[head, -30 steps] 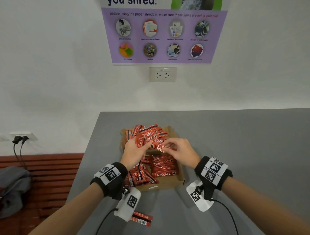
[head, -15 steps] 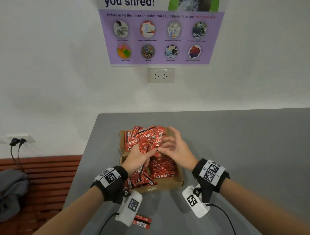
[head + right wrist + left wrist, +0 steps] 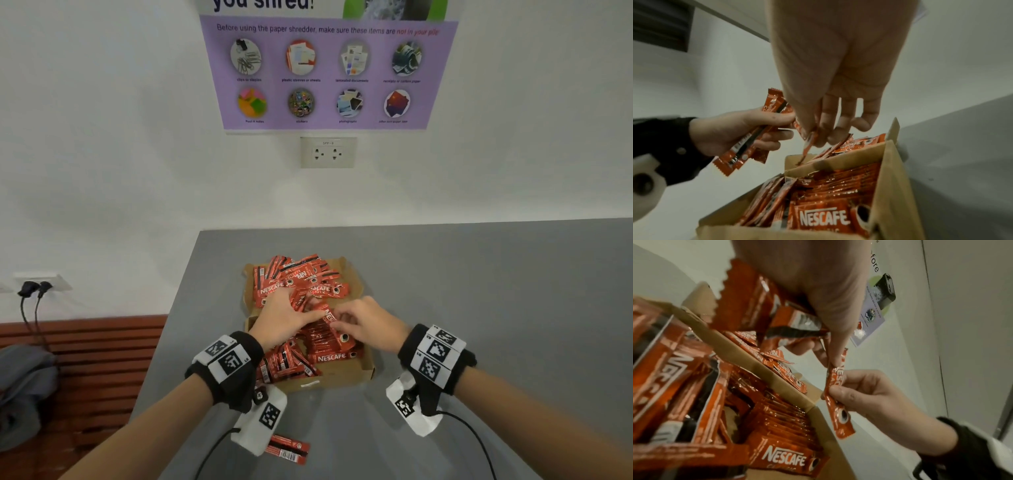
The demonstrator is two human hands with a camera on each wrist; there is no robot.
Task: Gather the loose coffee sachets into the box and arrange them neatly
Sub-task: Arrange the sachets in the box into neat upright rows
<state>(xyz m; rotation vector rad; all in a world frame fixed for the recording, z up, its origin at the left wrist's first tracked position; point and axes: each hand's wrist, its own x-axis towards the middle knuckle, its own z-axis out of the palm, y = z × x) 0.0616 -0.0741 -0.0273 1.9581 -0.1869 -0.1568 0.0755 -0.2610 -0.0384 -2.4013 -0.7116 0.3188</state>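
A: Where are the hands?

B: Both are over the cardboard box (image 3: 366, 371) on the grey worktop (image 3: 479, 291). The left hand (image 3: 284, 318) has its fingers curled round a small bundle of sachets (image 3: 748, 146); the right wrist view shows it clearly.

A: And the right hand (image 3: 368, 325)?

B: It pinches a single Nescafe sachet (image 3: 835, 395) between thumb and fingertips, held above the box's dividing wall. The left hand's fingertip touches that sachet's upper end.

A: How do things lie in the box?

B: The near compartment holds a row of sachets (image 3: 838, 183) standing on edge, packed side by side, with one lying flat in front, its Nescafe lettering up. The near-left part holds sachets leaning at angles. The far compartment is heaped with a loose pile (image 3: 298, 281), lying every which way.

A: Anything outside the box?

B: Stray sachets (image 3: 289, 448) lie on the worktop near the person, partly hidden by the left wrist camera; I cannot tell how many.
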